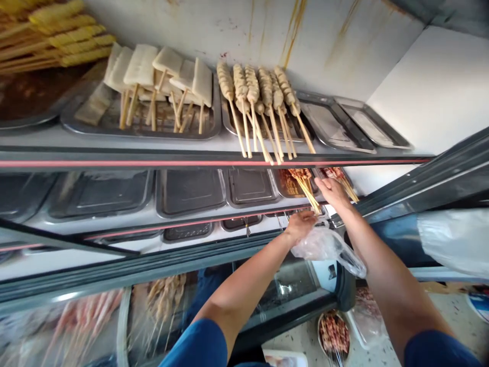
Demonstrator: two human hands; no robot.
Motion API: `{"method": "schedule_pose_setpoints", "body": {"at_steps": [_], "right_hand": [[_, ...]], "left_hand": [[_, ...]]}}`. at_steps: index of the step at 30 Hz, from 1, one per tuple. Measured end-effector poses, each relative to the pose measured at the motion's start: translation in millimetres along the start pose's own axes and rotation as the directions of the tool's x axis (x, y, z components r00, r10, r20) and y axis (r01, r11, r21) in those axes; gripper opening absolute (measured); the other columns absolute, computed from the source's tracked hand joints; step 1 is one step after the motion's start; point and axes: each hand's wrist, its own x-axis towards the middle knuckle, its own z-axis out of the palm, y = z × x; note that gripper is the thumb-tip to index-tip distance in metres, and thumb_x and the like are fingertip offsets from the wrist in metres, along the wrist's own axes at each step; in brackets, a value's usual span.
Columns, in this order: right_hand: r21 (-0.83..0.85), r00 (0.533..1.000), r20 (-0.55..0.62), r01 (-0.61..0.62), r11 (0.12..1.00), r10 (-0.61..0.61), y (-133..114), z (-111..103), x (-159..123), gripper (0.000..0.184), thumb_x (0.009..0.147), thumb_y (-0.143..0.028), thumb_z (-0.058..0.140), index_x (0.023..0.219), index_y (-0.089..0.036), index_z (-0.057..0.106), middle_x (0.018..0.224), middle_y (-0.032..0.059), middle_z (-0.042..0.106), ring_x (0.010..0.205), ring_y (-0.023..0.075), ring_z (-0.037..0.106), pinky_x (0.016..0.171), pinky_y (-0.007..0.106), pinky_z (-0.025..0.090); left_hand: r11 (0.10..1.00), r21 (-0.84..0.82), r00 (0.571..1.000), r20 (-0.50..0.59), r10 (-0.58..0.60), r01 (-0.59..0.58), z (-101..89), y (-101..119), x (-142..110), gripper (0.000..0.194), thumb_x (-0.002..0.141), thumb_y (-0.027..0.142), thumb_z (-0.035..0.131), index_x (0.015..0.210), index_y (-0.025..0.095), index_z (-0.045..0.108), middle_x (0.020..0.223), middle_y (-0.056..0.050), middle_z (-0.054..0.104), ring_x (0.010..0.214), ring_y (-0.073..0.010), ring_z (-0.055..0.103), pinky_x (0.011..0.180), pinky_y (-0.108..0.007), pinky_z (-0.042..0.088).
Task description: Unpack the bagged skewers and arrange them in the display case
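Observation:
My left hand (301, 227) is closed on a clear plastic bag (324, 247), which hangs below it at the front of the lower shelf. Just above its fingertips are the stick ends of a bunch of meat skewers (305, 187); I cannot tell whether they touch. These skewers rest on a tray with reddish-brown residue (286, 183). My right hand (332, 192) is stretched over the shelf between this bunch and more meat skewers (338, 176) at the right end. Its fingers look extended, with nothing visible in them.
The upper shelf holds trays of white slab skewers (141, 63), coiled meat skewers (250, 84) and yellow skewers (72, 38). Metal trays (191, 191) line the lower shelf. A dark door frame (420, 176) slants at right. Below stands a bowl of meat skewers (333, 334).

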Motion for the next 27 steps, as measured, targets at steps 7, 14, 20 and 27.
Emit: {"method": "schedule_pose_setpoints", "body": {"at_steps": [7, 14, 20, 27], "right_hand": [[0.339, 0.873, -0.459, 0.003, 0.941, 0.163, 11, 38, -63, 0.047, 0.091, -0.052, 0.038, 0.113, -0.014, 0.055, 0.118, 0.0182, 0.061, 0.105, 0.0229, 0.061, 0.092, 0.036, 0.048], [0.165, 0.858, -0.472, -0.139, 0.976, 0.202, -13, 54, -28, 0.037, 0.092, -0.022, 0.030, 0.113, -0.012, 0.059, 0.120, 0.0208, 0.061, 0.121, 0.0262, 0.052, 0.107, 0.039, 0.038], [0.227, 0.909, -0.383, -0.082, 0.970, 0.166, 0, 24, -44, 0.033, 0.090, -0.039, 0.046, 0.106, -0.014, 0.062, 0.115, 0.0170, 0.065, 0.109, 0.0253, 0.059, 0.103, 0.040, 0.043], [0.601, 0.988, 0.153, -0.104, 0.793, 0.013, -18, 17, -218, 0.086, 0.071, -0.048, 0.076, 0.147, -0.026, 0.041, 0.148, 0.0132, 0.047, 0.133, 0.0305, 0.048, 0.107, 0.048, 0.043]], "left_hand": [[0.906, 0.422, 0.996, 0.084, -0.034, -0.004, -20.1, -11, -38, 0.020, 0.074, 0.008, 0.057, 0.067, 0.018, 0.072, 0.057, -0.002, 0.063, 0.064, -0.0184, 0.062, 0.072, -0.031, 0.051], [0.840, 0.541, 0.999, 0.039, 0.025, -0.042, -36.6, -18, -52, 0.023, 0.075, 0.008, 0.052, 0.071, 0.018, 0.072, 0.067, -0.006, 0.068, 0.070, -0.0211, 0.063, 0.077, -0.036, 0.050], [0.920, 0.382, 0.995, 0.007, 0.097, -0.092, -57.0, -15, -62, 0.028, 0.087, 0.029, 0.048, 0.087, 0.015, 0.072, 0.077, -0.008, 0.072, 0.061, -0.0157, 0.057, 0.064, -0.029, 0.047], [0.962, -0.238, 0.943, -0.330, 0.046, -0.131, -82.6, -24, -93, 0.057, 0.073, 0.070, 0.065, 0.088, 0.015, 0.065, 0.058, 0.002, 0.056, 0.048, -0.0109, 0.045, 0.048, -0.025, 0.037]]}}
